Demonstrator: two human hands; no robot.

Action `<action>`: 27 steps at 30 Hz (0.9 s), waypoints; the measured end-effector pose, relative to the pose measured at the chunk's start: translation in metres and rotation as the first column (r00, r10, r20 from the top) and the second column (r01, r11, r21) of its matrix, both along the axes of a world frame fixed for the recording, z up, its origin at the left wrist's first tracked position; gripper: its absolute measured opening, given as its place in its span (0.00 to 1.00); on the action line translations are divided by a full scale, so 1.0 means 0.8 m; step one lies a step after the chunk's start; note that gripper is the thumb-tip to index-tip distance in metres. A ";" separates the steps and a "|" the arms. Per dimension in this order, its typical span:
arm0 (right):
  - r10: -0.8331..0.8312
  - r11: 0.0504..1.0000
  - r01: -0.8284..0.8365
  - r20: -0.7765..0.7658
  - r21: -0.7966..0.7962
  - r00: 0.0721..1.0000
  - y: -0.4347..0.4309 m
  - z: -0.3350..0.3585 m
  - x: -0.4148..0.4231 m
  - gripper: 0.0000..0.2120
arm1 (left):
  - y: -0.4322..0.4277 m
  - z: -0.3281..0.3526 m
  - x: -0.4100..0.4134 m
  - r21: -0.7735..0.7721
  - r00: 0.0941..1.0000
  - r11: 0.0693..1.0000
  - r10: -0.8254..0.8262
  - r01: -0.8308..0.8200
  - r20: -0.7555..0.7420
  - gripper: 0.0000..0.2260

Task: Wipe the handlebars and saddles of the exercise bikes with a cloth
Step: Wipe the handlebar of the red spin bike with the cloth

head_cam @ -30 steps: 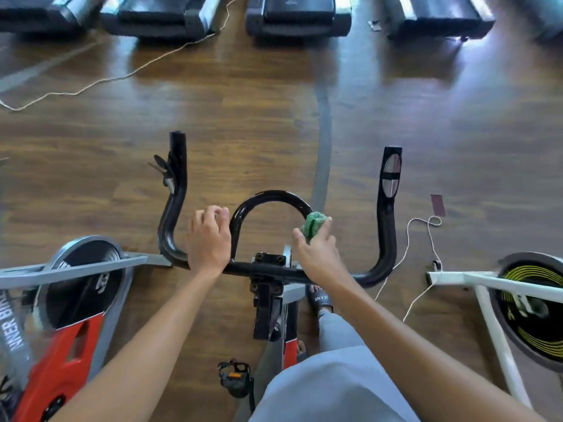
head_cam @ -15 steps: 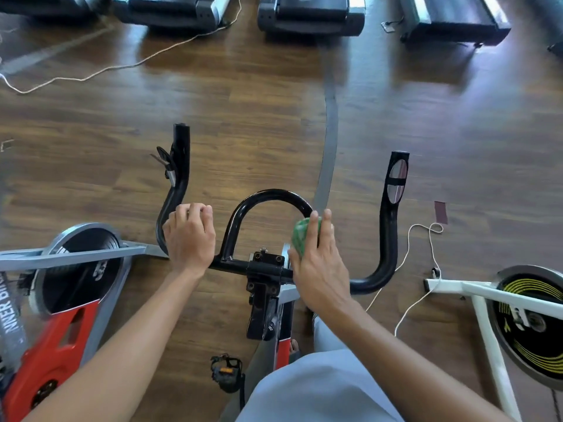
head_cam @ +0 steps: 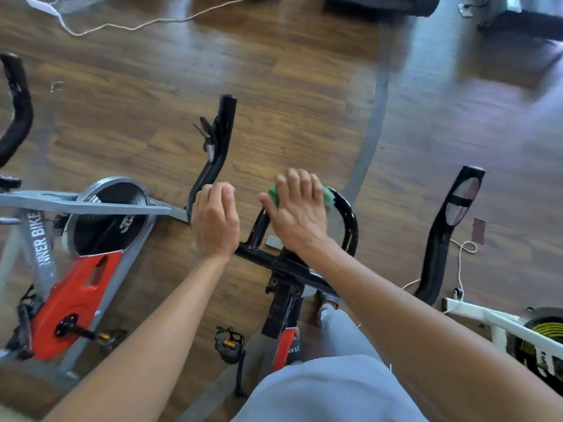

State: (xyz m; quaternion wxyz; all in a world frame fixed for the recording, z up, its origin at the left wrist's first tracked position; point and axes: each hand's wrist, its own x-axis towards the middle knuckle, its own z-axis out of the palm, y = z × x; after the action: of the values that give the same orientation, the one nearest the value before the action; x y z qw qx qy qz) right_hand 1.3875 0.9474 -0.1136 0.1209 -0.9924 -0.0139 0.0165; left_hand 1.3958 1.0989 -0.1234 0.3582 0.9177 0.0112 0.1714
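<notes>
The black handlebar of the exercise bike in front of me has two long outer horns and a curved centre loop. My left hand is wrapped around the left bend of the bar. My right hand lies fingers spread over the top of the centre loop, pressing a green cloth against it. The cloth shows only at the edges of my fingers. No saddle is in sight.
A grey and red bike stands close on the left, with another black handlebar at the far left edge. A white bike with a yellow-striped flywheel is at the right. Cords trail over the wooden floor; treadmill bases lie ahead.
My right hand with the cloth has slid from the right side of the centre loop up over its top. The view has swung left and down. My left hand keeps its grip.
</notes>
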 end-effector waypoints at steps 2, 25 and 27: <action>0.229 0.970 -0.232 0.048 0.071 0.972 0.025 -0.007 -0.020 0.25 | 0.002 0.001 -0.001 -0.137 0.998 0.990 0.025 -0.018 0.050 0.12; 0.243 0.967 -0.242 0.001 -0.084 0.970 -0.028 0.020 0.030 0.22 | 0.013 -0.008 0.007 -0.141 0.998 0.989 0.028 -0.036 -0.062 0.19; 0.088 0.991 -0.082 0.055 -0.105 0.995 -0.045 0.019 0.021 0.20 | 0.013 -0.009 0.007 -0.121 0.997 0.992 0.022 -0.031 -0.070 0.18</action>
State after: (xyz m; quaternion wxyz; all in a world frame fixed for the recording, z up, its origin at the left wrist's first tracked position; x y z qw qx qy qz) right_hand 1.4041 0.9111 -0.0985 0.0685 -0.9959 -0.0591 -0.0071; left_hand 1.4012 1.1092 -0.1304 0.4109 0.8992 0.0461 0.1435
